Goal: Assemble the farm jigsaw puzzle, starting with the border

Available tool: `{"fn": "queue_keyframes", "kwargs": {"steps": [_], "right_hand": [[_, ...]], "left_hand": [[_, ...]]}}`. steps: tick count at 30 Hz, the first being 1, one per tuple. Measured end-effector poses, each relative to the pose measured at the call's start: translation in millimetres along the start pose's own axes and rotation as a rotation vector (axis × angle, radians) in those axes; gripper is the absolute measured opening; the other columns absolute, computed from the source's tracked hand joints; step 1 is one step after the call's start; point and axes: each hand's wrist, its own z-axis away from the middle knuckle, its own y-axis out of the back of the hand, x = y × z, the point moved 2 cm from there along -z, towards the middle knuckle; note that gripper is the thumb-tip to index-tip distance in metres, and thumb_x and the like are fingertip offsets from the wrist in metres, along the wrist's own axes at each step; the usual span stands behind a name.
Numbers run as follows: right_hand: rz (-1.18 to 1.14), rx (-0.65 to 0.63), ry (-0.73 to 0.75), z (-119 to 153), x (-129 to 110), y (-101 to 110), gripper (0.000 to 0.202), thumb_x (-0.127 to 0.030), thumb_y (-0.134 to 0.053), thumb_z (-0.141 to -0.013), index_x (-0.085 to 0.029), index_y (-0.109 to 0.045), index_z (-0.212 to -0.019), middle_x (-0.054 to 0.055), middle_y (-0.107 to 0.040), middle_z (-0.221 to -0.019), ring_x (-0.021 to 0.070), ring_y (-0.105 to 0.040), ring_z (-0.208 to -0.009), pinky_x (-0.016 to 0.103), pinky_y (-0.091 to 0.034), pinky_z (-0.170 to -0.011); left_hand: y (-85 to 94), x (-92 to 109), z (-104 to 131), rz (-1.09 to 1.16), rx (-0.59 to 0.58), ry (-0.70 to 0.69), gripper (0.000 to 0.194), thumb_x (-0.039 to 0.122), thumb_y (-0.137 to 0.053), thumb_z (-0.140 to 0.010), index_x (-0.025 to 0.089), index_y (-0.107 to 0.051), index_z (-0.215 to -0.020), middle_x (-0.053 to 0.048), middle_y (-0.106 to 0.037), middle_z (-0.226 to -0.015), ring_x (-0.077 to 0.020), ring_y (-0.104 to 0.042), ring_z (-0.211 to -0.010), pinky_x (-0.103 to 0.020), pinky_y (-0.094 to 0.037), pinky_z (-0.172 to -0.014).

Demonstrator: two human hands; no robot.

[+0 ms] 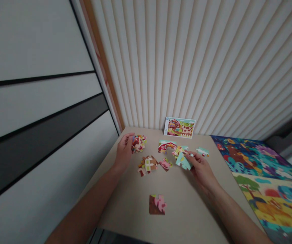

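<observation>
My left hand (125, 147) is at the far left of the table, its fingers closed on the left edge of a bunch of colourful puzzle pieces (139, 143); part of its grip is hidden. Between the thumb and fingers of my right hand (201, 166) is a light-blue puzzle piece (183, 162), just above other pieces. Behind it lies a joined section with a red barn (166, 146). A loose heap of brown and green pieces (149, 164) sits between my hands, beside a pink piece (165, 164). Nearer me lies a piece with a pink pig (157, 204).
A picture card of a farm (179, 127) leans against the pleated curtain (158, 67) at the table's back. Another pale-blue piece (203, 151) lies beyond my right hand. White panels (39, 112) border the left side, and a colourful mat (270, 183) is at right.
</observation>
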Motion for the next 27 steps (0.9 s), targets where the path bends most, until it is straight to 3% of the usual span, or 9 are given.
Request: {"fn": "queue_keyframes", "kwargs": {"steps": [10,14,19,24,27], "right_hand": [[-0.008,-0.039,-0.058,5,0,-7,0.048,-0.044,-0.089,-0.066,-0.019,-0.075,-0.104,0.006,-0.076,-0.089,0.0164,-0.065,-0.066,0.027,-0.050,-0.060],[-0.020,-0.119,-0.058,8,0,-11,0.048,-0.044,-0.090,-0.066,-0.018,-0.075,-0.104,0.005,-0.076,-0.084,0.0173,-0.066,-0.066,0.028,-0.050,-0.062],[-0.012,-0.204,-0.051,11,-1,-16,0.048,-0.046,-0.089,-0.066,-0.018,-0.075,-0.102,0.007,-0.077,-0.088,0.0183,-0.068,-0.069,0.030,-0.052,-0.065],[0.005,-0.274,-0.042,12,2,-20,0.049,-0.048,-0.088,-0.066,-0.019,-0.073,-0.102,0.008,-0.077,-0.094,0.0198,-0.070,-0.076,0.032,-0.054,-0.071],[0.036,-0.330,-0.019,14,10,-25,0.046,-0.047,-0.086,-0.069,-0.019,-0.072,-0.102,0.007,-0.077,-0.098,0.0188,-0.070,-0.078,0.032,-0.054,-0.073]], "left_hand": [[-20.9,-8,14,-0.013,-0.332,-0.001,0.039,0.048,-0.067,-0.085,0.019,-0.067,-0.110,-0.004,-0.069,-0.095,-0.0156,-0.068,-0.079,-0.026,-0.054,-0.071],[-24.6,-12,20,-0.103,-0.415,0.005,0.036,0.048,-0.067,-0.085,0.019,-0.069,-0.105,-0.004,-0.071,-0.091,-0.0156,-0.068,-0.075,-0.024,-0.053,-0.063],[-30.7,-15,31,-0.068,-0.547,0.121,0.043,0.052,-0.066,-0.085,0.020,-0.066,-0.112,-0.003,-0.071,-0.088,-0.0111,-0.063,-0.053,-0.021,-0.049,-0.046],[-39.2,-15,41,0.072,-0.756,0.173,0.049,0.047,-0.072,-0.082,0.021,-0.061,-0.122,-0.002,-0.070,-0.087,-0.0145,-0.069,-0.066,-0.024,-0.055,-0.058],[-47.5,-16,53,0.127,-0.852,0.209,0.049,0.043,-0.071,-0.084,0.022,-0.058,-0.127,-0.006,-0.072,-0.099,-0.0171,-0.072,-0.079,-0.025,-0.057,-0.066]]}}
